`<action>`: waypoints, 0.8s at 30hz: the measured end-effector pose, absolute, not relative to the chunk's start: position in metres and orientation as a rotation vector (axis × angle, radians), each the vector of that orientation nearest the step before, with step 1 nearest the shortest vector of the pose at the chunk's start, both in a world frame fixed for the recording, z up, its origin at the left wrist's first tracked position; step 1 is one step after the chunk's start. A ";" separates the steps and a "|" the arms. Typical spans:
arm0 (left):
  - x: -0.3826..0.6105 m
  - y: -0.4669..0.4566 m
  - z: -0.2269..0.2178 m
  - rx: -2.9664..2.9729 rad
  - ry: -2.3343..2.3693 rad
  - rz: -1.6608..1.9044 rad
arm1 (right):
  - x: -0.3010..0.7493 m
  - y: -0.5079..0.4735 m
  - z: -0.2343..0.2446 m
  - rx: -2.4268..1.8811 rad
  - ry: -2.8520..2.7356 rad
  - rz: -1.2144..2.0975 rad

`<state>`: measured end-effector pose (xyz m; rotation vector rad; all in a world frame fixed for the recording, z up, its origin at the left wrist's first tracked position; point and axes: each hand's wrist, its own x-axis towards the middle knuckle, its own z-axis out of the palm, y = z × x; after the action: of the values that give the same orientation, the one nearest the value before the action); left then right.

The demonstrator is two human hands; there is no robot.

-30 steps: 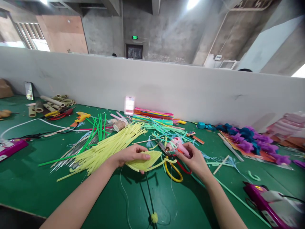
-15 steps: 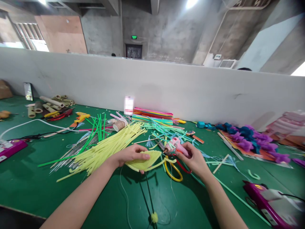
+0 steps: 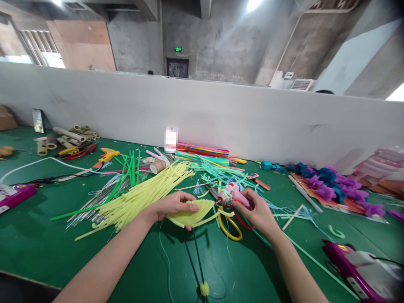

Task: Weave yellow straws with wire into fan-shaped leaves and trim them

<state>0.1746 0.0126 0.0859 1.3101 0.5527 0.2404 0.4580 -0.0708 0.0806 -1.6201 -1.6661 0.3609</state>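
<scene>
Between the thumb and fingers of my left hand (image 3: 181, 207) is a leaf-shaped piece of yellow pipe cleaners (image 3: 196, 213), with one strand sticking out to the right. My right hand (image 3: 257, 210) is closed around a pink hot glue gun (image 3: 232, 193), its nozzle pointing left at the edge of the yellow piece. Whether the nozzle touches it I cannot tell. Scissors with yellow and red handles (image 3: 229, 229) lie under the glue gun. A thin dark stick with a yellow fuzzy ball (image 3: 205, 288) stretches toward me below the left hand.
Loose yellow pipe cleaners (image 3: 142, 195) spread left of centre, beside green ones (image 3: 131, 168). Purple power strips (image 3: 344, 261) lie at both sides. Purple and blue fuzzy flowers (image 3: 328, 185) are at right. Bamboo tubes (image 3: 69, 135) and a yellow glue gun (image 3: 107, 154) sit at back left.
</scene>
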 end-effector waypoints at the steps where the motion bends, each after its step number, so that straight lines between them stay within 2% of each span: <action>1: 0.175 0.013 0.086 1.310 0.551 0.241 | 0.458 -0.071 0.081 -1.621 -1.669 0.364; 24: 0.175 0.011 0.088 1.319 0.540 0.233 | 0.454 -0.069 0.081 -1.613 -1.643 0.376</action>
<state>0.1750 0.0113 0.0884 1.3188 0.5403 0.2326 0.4544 -0.0692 0.0809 -1.6126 -1.6430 0.3756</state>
